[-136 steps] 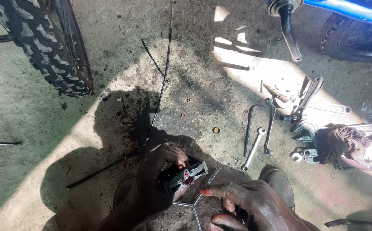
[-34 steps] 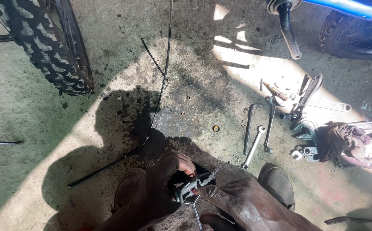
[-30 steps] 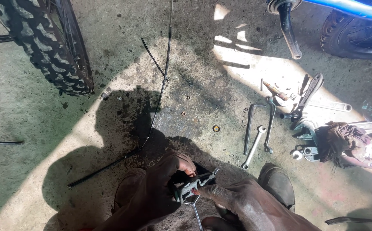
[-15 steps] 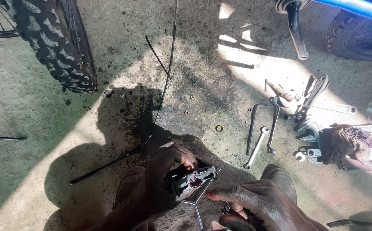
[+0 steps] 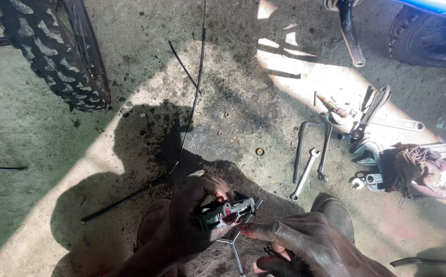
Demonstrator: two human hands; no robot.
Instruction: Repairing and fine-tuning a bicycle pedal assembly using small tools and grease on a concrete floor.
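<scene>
Black and greasy, the bicycle pedal (image 5: 226, 214) looked stiff and slippery; your left hand (image 5: 189, 225) gripped its body, your right hand (image 5: 305, 246) pinched nothing I could tell.

Bike repair yard — wrenches (image 5: 305, 174), tyre (image 5: 61, 54), concrete

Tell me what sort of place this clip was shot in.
Most likely an informal bicycle repair spot on a stained concrete floor: a knobby bicycle tyre stands nearby, spanners lie loose on the ground, and the left hand holds a greasy bicycle pedal.
</scene>
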